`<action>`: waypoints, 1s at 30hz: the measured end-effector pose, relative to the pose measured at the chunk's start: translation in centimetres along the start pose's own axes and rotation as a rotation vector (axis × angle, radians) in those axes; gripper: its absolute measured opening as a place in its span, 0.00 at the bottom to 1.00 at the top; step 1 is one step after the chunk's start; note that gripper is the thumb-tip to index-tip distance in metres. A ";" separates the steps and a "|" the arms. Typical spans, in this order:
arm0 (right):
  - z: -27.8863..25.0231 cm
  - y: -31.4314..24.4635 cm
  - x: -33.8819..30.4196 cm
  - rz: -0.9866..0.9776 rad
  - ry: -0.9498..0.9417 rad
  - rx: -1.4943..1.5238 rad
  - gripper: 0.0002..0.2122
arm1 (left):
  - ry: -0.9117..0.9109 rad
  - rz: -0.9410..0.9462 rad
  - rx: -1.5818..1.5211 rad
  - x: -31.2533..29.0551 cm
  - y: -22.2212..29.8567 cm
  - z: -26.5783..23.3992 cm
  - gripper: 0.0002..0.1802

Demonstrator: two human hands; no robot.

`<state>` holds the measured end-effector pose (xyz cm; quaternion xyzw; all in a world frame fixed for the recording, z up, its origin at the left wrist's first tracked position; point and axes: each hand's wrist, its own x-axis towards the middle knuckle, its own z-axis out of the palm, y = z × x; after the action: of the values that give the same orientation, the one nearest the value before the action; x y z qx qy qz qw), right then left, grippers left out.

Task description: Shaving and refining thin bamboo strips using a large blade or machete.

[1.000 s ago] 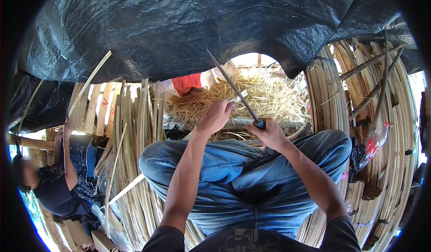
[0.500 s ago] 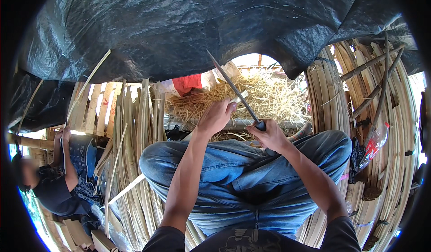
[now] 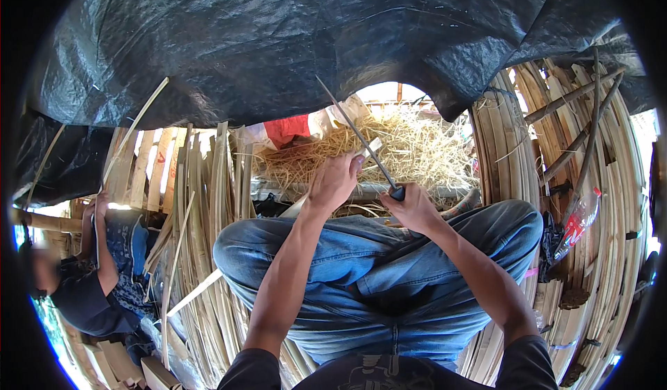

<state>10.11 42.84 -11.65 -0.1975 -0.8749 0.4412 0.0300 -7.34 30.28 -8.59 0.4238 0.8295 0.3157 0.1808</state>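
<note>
My right hand [image 3: 410, 206] is closed round the dark handle of a long, thin-bladed knife [image 3: 354, 127], its tip slanting up and to the left. My left hand [image 3: 333, 183] is closed on a pale wooden strip [image 3: 375, 144], whose squared end shows just past the blade. The blade crosses the strip close to the left fingertips; whether it touches the wood I cannot tell. A pale length showing beside the left wrist looks like part of the same strip. Both hands are above my crossed, jeans-clad legs [image 3: 347, 251].
Dry straw [image 3: 424, 147] lies beyond my hands, beside red cloth [image 3: 287, 130]. A black tarp [image 3: 278, 42] hangs across the far side. Split slats [image 3: 215, 209] flank me. At right lie a plastic bottle [image 3: 582, 216] and leaning sticks [image 3: 594, 126]. Another person [image 3: 90, 293] sits at left, holding a long strip.
The knife and both hands have shifted very slightly, and the pale length beside my left wrist shows more clearly. Both grips are unchanged.
</note>
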 end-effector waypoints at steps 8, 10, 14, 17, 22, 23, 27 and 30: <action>0.2 -2.3 2.9 0.347 -0.065 0.155 0.20 | 0.092 -0.034 0.216 -0.3 -1.1 1.1 0.14; 0.7 -1.9 3.4 0.321 -0.053 0.158 0.18 | 0.084 -0.034 0.195 -0.1 -1.4 1.1 0.15; 0.0 -2.6 3.2 0.392 -0.190 0.375 0.16 | 0.101 -0.021 0.173 -0.2 -1.9 1.6 0.14; -1.9 -3.9 2.0 0.521 -0.228 0.554 0.14 | 0.043 -0.020 0.208 0.5 -2.1 2.6 0.14; -3.3 -4.9 -0.7 0.636 -0.306 0.504 0.13 | 0.036 -0.100 0.175 0.6 -3.0 2.5 0.17; -3.7 -5.2 -1.6 0.635 -0.319 0.502 0.14 | 0.036 -0.104 0.169 0.7 -3.1 2.3 0.17; -5.3 -6.7 -3.6 0.690 -0.336 0.456 0.15 | 0.038 -0.124 0.161 0.5 -2.8 2.1 0.18; -5.5 -6.6 -3.6 0.706 -0.320 0.440 0.14 | 0.025 -0.117 0.157 0.5 -2.5 2.0 0.18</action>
<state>12.53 42.21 -2.68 -0.4022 -0.6330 0.6250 -0.2167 -7.98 30.32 -11.76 0.3835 0.8773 0.2435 0.1549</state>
